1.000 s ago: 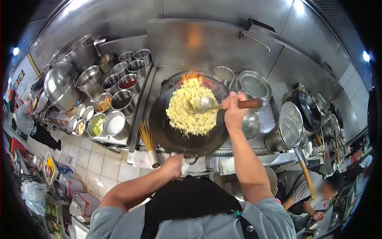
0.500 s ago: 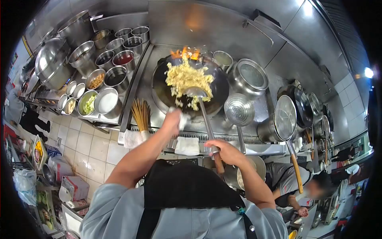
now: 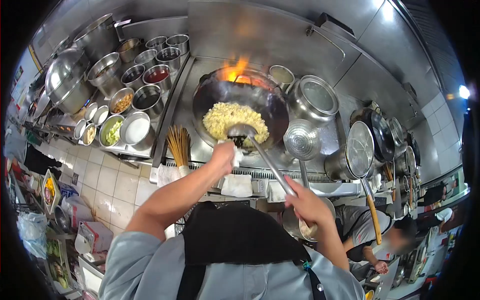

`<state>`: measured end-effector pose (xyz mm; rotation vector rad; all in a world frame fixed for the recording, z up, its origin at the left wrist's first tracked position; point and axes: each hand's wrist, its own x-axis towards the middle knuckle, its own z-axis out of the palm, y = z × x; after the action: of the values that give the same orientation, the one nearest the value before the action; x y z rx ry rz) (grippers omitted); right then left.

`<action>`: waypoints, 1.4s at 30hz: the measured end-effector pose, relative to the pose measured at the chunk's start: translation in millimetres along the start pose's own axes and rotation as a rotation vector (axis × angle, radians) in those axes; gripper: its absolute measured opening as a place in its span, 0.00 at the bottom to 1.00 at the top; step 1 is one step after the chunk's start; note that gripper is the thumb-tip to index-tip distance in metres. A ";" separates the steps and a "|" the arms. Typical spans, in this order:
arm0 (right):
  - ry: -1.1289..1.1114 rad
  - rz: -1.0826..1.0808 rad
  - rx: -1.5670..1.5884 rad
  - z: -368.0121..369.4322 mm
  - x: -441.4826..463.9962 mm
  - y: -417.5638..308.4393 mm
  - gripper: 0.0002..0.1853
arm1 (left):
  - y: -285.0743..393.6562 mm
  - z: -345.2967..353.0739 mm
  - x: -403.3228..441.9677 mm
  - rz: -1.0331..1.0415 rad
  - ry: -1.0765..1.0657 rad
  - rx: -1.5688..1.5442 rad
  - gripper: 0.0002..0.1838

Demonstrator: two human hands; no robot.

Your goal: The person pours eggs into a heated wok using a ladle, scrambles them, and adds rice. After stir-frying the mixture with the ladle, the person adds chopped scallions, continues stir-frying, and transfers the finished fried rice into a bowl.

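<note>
The yellow, crumbly food (image 3: 220,117) lay in a heap inside the big dark wok (image 3: 272,97), toward the near side. The round end of a long metal ladle (image 3: 269,162) sat at the near edge of the heap. The right hand (image 3: 311,206) had its fingers wrapped around the ladle's handle. The left hand (image 3: 223,154) was at the wok's near edge, its fingers curled around a white cloth (image 3: 238,158); I could not tell how hard they squeezed.

Orange fire (image 3: 236,71) rose at the wok's far edge. To the left stood a straw-coloured brush (image 3: 178,142), and past it were metal pots, one with red sauce (image 3: 157,75) and one with white stuff (image 3: 136,130). To the right of the wok lay a scoop full of little holes (image 3: 302,140). Behind the scoop stood a big shiny pot (image 3: 315,116). Farther right, a mesh strainer (image 3: 361,147) leaned on another pot, and a person in grey (image 3: 366,222) was near it.
</note>
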<state>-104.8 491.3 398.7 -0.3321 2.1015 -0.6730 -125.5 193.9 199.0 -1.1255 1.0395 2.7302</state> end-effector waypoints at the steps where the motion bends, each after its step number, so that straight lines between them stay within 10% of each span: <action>1: 0.045 -0.075 0.070 4.6 41.6 17.5 0.39 | -9.6 -17.8 23.8 0.120 -0.028 0.038 0.09; 5: 0.384 -0.414 -0.108 23.6 164.3 71.3 0.38 | -60.8 -28.7 -44.9 0.379 -0.273 -0.196 0.14; 7: 0.475 -0.540 -0.176 24.6 154.2 69.1 0.38 | -81.9 -45.9 -24.9 0.468 -0.059 -0.169 0.15; 9: 0.382 -0.481 -0.108 23.3 119.6 62.0 0.37 | -70.5 -39.0 -21.3 0.371 0.185 -0.043 0.07; 19: 0.022 -0.123 -0.021 -21.1 1.8 22.0 0.35 | 7.4 1.4 -8.7 0.031 0.059 0.044 0.06; 25: 0.463 -0.409 -0.085 12.8 150.5 55.9 0.34 | -56.4 -23.5 -30.2 0.393 -0.181 -0.005 0.17; 32: 0.608 -0.529 0.105 85.8 161.0 149.9 0.29 | -1.5 -8.0 68.3 0.202 0.026 -0.077 0.08; 42: -0.125 -0.104 1.280 48.5 139.8 107.2 0.22 | -9.6 -2.7 76.8 0.158 0.030 0.040 0.08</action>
<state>-144.8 497.4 220.5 0.2413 1.1833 -1.8024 -178.4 182.2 143.6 -1.1290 1.2323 2.8034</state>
